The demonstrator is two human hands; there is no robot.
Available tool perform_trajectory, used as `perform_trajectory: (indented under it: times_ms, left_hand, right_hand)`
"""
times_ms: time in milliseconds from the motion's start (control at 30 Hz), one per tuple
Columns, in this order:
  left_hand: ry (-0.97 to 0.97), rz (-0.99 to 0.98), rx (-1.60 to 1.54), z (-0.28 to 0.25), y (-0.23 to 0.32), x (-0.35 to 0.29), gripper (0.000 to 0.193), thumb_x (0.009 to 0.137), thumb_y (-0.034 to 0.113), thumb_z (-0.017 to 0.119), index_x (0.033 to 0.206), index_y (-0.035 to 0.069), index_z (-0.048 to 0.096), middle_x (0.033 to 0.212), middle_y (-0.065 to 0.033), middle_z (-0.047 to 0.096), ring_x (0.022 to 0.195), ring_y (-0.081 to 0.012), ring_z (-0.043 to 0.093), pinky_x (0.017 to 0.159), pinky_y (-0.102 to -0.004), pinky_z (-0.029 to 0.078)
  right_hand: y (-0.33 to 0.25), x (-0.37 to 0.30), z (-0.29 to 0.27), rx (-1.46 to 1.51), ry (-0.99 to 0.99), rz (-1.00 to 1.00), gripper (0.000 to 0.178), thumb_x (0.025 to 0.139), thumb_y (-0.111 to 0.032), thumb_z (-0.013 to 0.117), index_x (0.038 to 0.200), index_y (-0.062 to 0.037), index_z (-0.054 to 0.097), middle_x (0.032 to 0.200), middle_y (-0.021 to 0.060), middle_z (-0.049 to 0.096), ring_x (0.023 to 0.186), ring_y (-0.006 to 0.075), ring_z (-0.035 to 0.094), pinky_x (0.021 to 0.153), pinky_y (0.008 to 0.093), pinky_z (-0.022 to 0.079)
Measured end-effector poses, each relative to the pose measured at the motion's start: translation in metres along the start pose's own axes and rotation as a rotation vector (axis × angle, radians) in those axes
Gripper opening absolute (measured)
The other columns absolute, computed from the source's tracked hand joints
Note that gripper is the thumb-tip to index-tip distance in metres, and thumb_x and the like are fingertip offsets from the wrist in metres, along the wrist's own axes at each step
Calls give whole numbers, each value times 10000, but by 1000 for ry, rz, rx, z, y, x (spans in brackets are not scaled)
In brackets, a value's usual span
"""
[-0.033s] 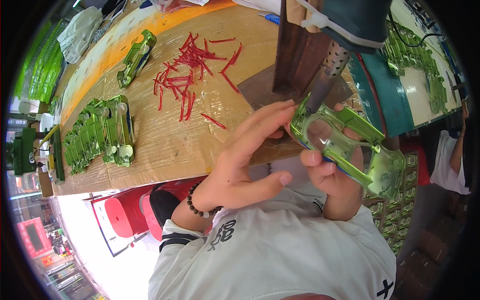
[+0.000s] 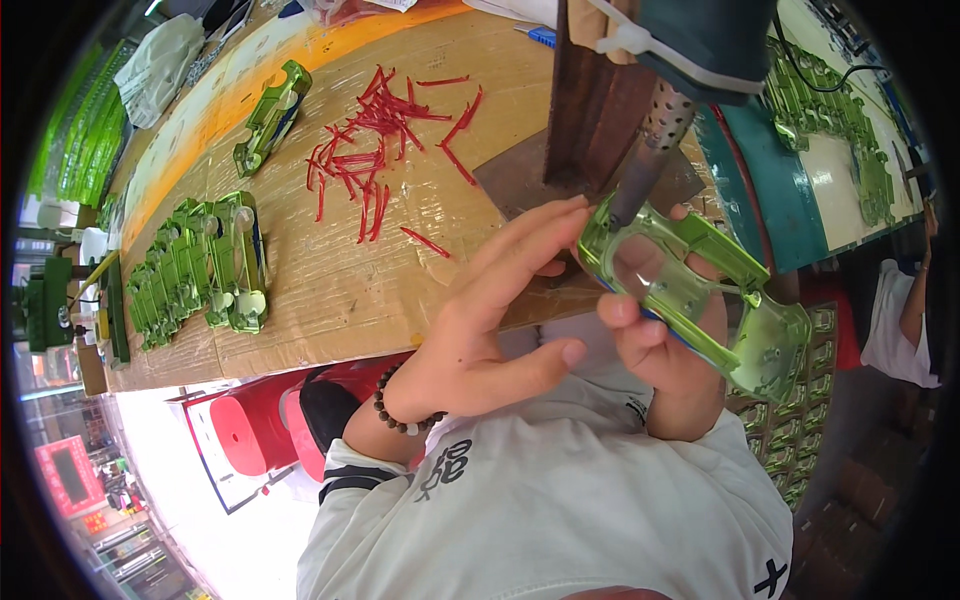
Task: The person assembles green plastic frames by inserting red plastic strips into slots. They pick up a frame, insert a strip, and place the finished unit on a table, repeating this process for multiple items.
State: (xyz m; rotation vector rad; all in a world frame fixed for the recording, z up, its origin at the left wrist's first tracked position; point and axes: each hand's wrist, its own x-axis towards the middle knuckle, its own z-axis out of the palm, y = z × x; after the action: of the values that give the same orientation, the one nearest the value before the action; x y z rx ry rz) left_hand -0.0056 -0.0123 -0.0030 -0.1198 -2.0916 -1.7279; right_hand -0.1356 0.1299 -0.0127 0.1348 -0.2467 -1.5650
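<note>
A green translucent plastic frame (image 2: 690,335) with a rounded clear window is held tilted at the right. My right hand (image 2: 665,350) grips it along its lower side, with fingers showing at both edges. My left hand (image 2: 500,315) has long outstretched fingers and its thumb apart; its fingertips touch or nearly touch the frame's left end. Above stands a fixed tool (image 2: 672,115) with a dark teal body and a perforated metal barrel. Its dark tip reaches into the frame's upper left end; whether it presses on the plastic cannot be seen.
Red thin plastic strips (image 2: 375,130) lie scattered on the wrapped table (image 2: 400,290). Green frames (image 2: 195,265) stand in a row at left, with one single frame (image 2: 272,118) beyond. A rusty steel upright (image 2: 590,110) carries the tool. Red stools (image 2: 250,425) stand below.
The green frame has tilted and shifted very slightly in my right hand's grip. My left hand keeps its place.
</note>
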Motion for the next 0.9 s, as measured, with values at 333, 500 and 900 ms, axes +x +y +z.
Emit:
perform_trajectory:
  times_ms: [333, 500, 900]
  left_hand:
    - [-131, -71, 297, 5, 14, 9, 814, 642, 95, 614, 1345, -54, 231, 1366, -249, 282, 1210, -394, 352, 978, -384, 307]
    - [-135, -55, 305, 3, 13, 8, 815, 640, 92, 613, 1345, -53, 232, 1363, -250, 285, 1207, -395, 354, 977, -386, 307]
    - [-148, -57, 312, 5, 14, 12, 826, 631, 101, 621, 1345, -49, 233, 1354, -257, 293, 1197, -403, 359, 966, -389, 316]
  right_hand:
    - [-6, -1, -1, -110, -107, -104, 533, 923, -430, 341, 1316, -69, 328, 1301, 163, 391, 1076, 408, 439, 818, 393, 487]
    - [-7, 0, -1, -126, -114, -105, 532, 924, -430, 340, 1314, -69, 331, 1304, 155, 388, 1057, 400, 446, 801, 390, 490]
    - [-12, -3, -8, -162, -181, -127, 470, 927, -418, 339, 1276, -108, 391, 1294, 145, 383, 1057, 423, 420, 791, 414, 474]
